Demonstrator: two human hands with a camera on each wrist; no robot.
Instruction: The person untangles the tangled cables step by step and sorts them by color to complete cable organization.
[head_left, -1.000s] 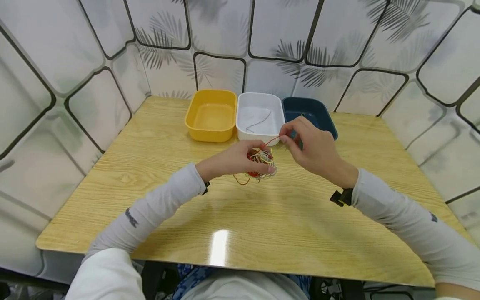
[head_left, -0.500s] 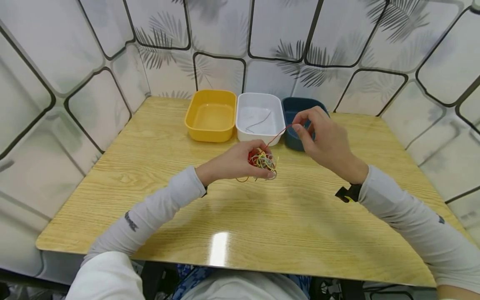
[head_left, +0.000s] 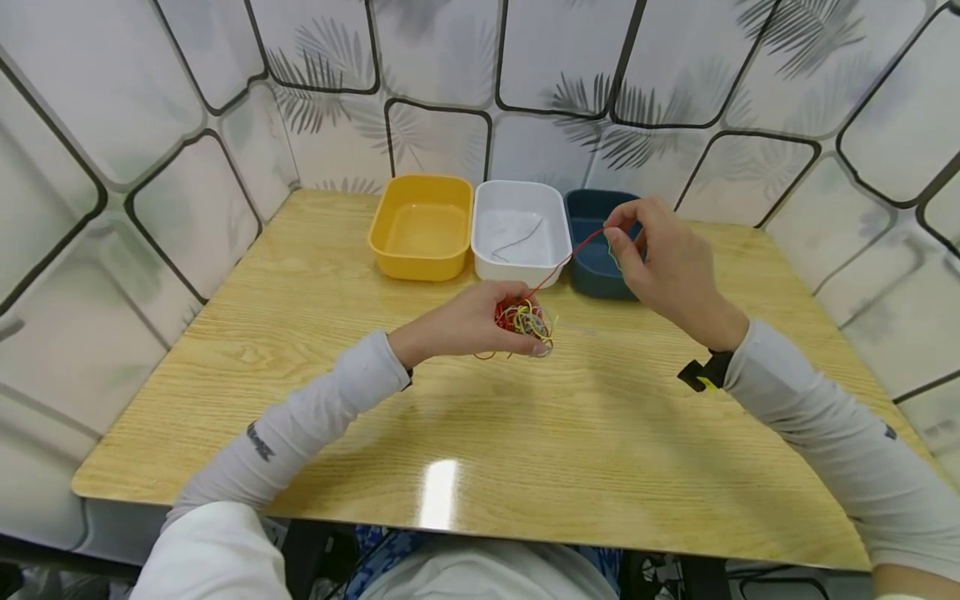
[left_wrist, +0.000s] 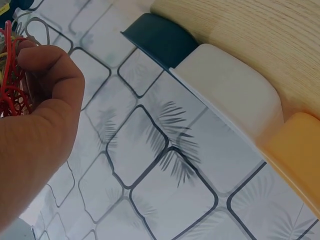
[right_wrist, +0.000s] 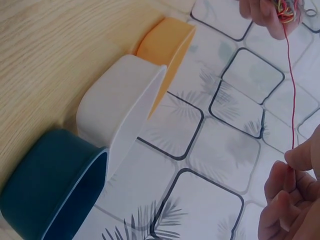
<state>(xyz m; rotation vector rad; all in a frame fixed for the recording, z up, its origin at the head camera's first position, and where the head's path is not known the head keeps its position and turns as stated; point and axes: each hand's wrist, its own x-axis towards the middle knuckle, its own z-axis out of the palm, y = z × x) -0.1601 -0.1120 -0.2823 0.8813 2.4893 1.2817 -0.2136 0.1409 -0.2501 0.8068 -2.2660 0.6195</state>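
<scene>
My left hand (head_left: 480, 321) grips a tangled bundle of thin strings (head_left: 523, 321) in red, yellow and grey above the table. From the bundle a red string (head_left: 564, 260) runs up and to the right, drawn nearly straight. Its far end is pinched between thumb and forefinger of my right hand (head_left: 671, 271), which is in front of the dark blue bin (head_left: 600, 271). The right wrist view shows the red string (right_wrist: 293, 95) stretched between both hands. In the left wrist view the bundle (left_wrist: 10, 75) is partly cut off at the edge.
Side by side at the back of the wooden table (head_left: 480, 450) stand a yellow bin (head_left: 420, 267), a white bin (head_left: 517, 273) and the dark blue one. One thin grey string (head_left: 517, 243) lies in the white bin. A patterned curtain (head_left: 442, 142) closes off the back and sides.
My right hand has moved right and up, away from the bundle, drawing out a longer stretch of red string. My left hand holds the bundle in nearly the same place.
</scene>
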